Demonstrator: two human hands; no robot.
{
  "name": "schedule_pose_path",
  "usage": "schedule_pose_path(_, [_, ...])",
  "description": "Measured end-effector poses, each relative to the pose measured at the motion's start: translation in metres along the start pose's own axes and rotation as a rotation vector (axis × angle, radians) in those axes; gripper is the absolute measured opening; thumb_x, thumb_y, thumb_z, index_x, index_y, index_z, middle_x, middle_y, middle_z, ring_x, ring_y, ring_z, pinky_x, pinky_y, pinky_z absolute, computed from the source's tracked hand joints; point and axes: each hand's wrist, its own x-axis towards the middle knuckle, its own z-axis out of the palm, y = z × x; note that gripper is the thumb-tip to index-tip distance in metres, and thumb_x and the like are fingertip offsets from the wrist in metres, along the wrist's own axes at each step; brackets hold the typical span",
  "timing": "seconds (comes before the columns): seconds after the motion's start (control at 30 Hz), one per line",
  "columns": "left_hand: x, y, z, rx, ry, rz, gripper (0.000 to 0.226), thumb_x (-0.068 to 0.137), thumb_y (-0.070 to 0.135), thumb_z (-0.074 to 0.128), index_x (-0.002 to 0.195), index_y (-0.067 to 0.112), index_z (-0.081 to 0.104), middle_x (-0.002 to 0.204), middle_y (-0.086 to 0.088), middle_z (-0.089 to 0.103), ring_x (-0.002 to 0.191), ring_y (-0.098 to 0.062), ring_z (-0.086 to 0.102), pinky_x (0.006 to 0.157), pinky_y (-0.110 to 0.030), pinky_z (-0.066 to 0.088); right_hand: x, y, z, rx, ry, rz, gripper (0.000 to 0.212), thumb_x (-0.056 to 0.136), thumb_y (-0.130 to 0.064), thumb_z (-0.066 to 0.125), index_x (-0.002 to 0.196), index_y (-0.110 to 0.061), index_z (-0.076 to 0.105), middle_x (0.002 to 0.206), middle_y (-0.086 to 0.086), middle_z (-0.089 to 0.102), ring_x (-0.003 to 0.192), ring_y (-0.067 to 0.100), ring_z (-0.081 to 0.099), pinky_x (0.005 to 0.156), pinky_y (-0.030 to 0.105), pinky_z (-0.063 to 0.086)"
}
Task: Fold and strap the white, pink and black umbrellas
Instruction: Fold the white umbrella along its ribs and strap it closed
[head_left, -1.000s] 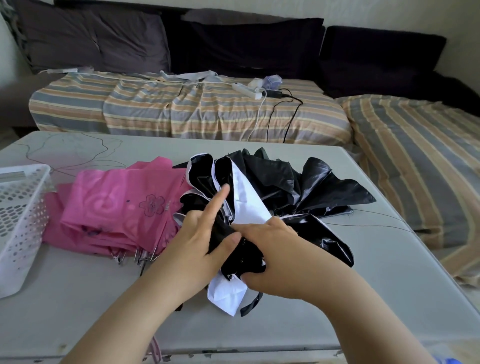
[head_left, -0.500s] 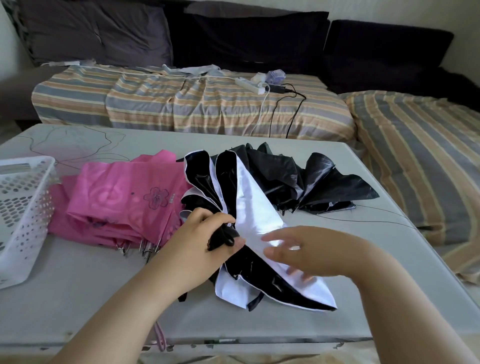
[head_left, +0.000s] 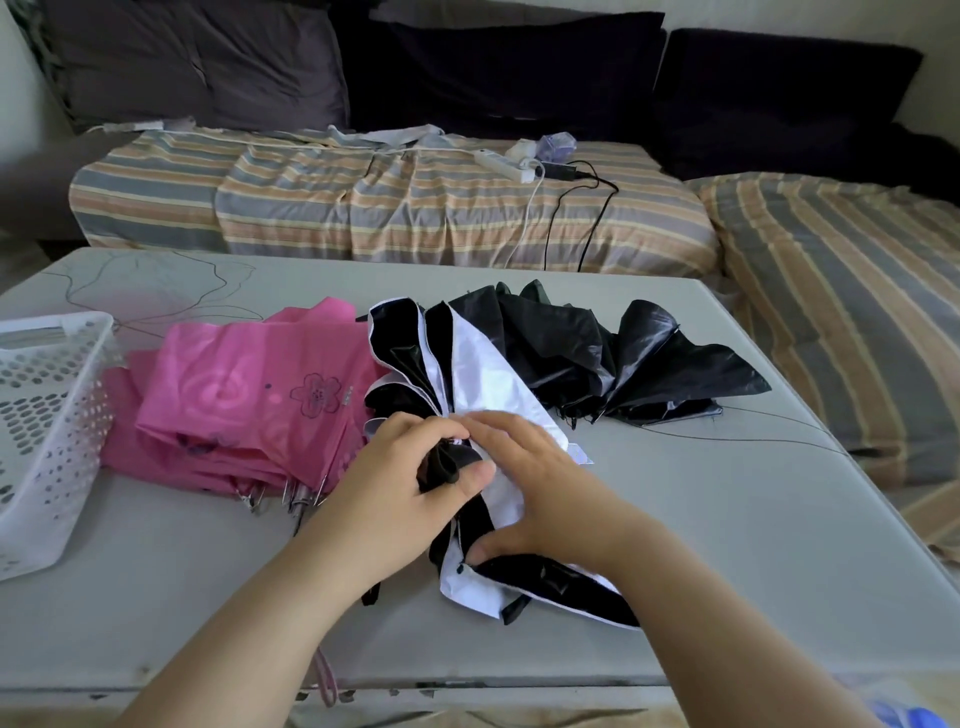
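Note:
The white umbrella (head_left: 480, 374), white outside with a black lining, lies collapsed in loose folds at the middle of the grey table (head_left: 701, 545). My left hand (head_left: 400, 478) grips its bunched black fabric between thumb and fingers. My right hand (head_left: 540, 488) lies over a white panel, fingers laid across it and thumb tucked under the panel's edge. The pink umbrella (head_left: 244, 400) with a flower print lies collapsed to the left, metal rib tips pointing toward me. The black umbrella (head_left: 623, 358) lies crumpled behind and to the right.
A white perforated plastic basket (head_left: 47, 431) stands at the table's left edge. Beyond the table is a striped sofa (head_left: 363, 208) with a power strip (head_left: 506, 166) and cables. A second striped cushion (head_left: 857, 291) lies to the right.
My right hand has moved left and come down onto the white panel, meeting my left hand. My left hand keeps its grip on the bunched fabric. The panel is folded in closer.

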Motion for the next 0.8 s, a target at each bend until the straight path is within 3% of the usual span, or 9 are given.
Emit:
schedule_pose_path(0.07, [0.0, 0.0, 0.0, -0.027, 0.018, -0.016, 0.033, 0.08, 0.049, 0.059, 0.111, 0.037, 0.058, 0.109, 0.018, 0.049, 0.099, 0.011, 0.047, 0.077, -0.003, 0.034, 0.003, 0.0, 0.009, 0.137, -0.004, -0.021, 0.113, 0.058, -0.036, 0.091, 0.146, -0.043, 0.021, 0.142, -0.037, 0.018, 0.137, -0.013, 0.011, 0.112, 0.014, 0.017])
schedule_pose_path(0.17, [0.001, 0.0, -0.002, -0.068, 0.049, -0.036, 0.022, 0.08, 0.044, 0.063, 0.1, 0.038, 0.057, 0.104, 0.018, 0.052, 0.096, 0.014, 0.047, 0.072, 0.002, 0.033, 0.005, 0.0, 0.013, 0.191, -0.077, 0.008, 0.13, 0.054, -0.035, 0.092, 0.145, -0.054, 0.003, 0.147, -0.042, 0.0, 0.143, -0.007, -0.01, 0.121, 0.036, 0.013])
schedule_pose_path(0.27, [0.001, 0.0, -0.004, -0.095, 0.055, -0.052, 0.019, 0.081, 0.042, 0.064, 0.098, 0.036, 0.059, 0.104, 0.015, 0.054, 0.097, 0.015, 0.045, 0.071, 0.004, 0.032, 0.003, 0.0, 0.009, 0.088, -0.171, 0.022, 0.137, 0.056, -0.034, 0.091, 0.133, -0.063, -0.018, 0.133, -0.053, -0.02, 0.135, -0.015, -0.024, 0.118, 0.03, 0.003])
schedule_pose_path(0.37, [0.002, 0.0, -0.005, -0.108, 0.047, -0.063, 0.019, 0.079, 0.042, 0.066, 0.096, 0.038, 0.059, 0.103, 0.015, 0.055, 0.096, 0.013, 0.048, 0.071, 0.003, 0.033, 0.007, 0.001, 0.018, 0.102, -0.032, 0.002, 0.129, 0.057, -0.037, 0.091, 0.143, -0.05, -0.005, 0.138, -0.046, -0.003, 0.139, -0.013, -0.006, 0.118, 0.022, 0.008])
schedule_pose_path(0.47, [0.0, 0.002, -0.004, -0.093, 0.015, -0.062, 0.022, 0.076, 0.044, 0.068, 0.096, 0.038, 0.059, 0.102, 0.017, 0.054, 0.094, 0.013, 0.048, 0.072, 0.001, 0.035, 0.015, 0.005, 0.026, 0.206, 0.194, -0.004, 0.106, 0.059, -0.045, 0.084, 0.148, -0.029, 0.028, 0.145, -0.02, 0.035, 0.138, -0.003, 0.026, 0.114, 0.026, 0.027])
schedule_pose_path(0.57, [-0.005, 0.002, -0.001, -0.074, 0.009, -0.052, 0.026, 0.074, 0.045, 0.07, 0.096, 0.038, 0.058, 0.102, 0.019, 0.052, 0.096, 0.014, 0.047, 0.074, 0.0, 0.036, 0.026, 0.008, 0.032, 0.137, 0.335, -0.151, 0.075, 0.064, -0.044, 0.066, 0.131, -0.015, 0.054, 0.13, -0.005, 0.057, 0.126, 0.01, 0.049, 0.101, 0.037, 0.043])
schedule_pose_path(0.67, [-0.008, 0.001, -0.001, -0.078, 0.023, -0.062, 0.027, 0.073, 0.043, 0.072, 0.096, 0.039, 0.058, 0.104, 0.02, 0.051, 0.1, 0.015, 0.045, 0.077, 0.0, 0.035, 0.033, 0.01, 0.042, 0.098, 0.374, -0.169, 0.054, 0.067, -0.037, 0.061, 0.117, -0.015, 0.061, 0.114, -0.005, 0.064, 0.114, 0.017, 0.058, 0.092, 0.045, 0.047])
schedule_pose_path(0.8, [-0.007, 0.001, -0.001, -0.119, 0.1, -0.078, 0.024, 0.074, 0.034, 0.075, 0.093, 0.04, 0.06, 0.107, 0.016, 0.046, 0.099, 0.017, 0.044, 0.074, 0.005, 0.032, 0.039, 0.006, 0.04, 0.138, 0.406, -0.135, 0.039, 0.063, -0.033, 0.055, 0.093, -0.01, 0.066, 0.08, -0.003, 0.065, 0.076, 0.017, 0.061, 0.072, 0.043, 0.05])
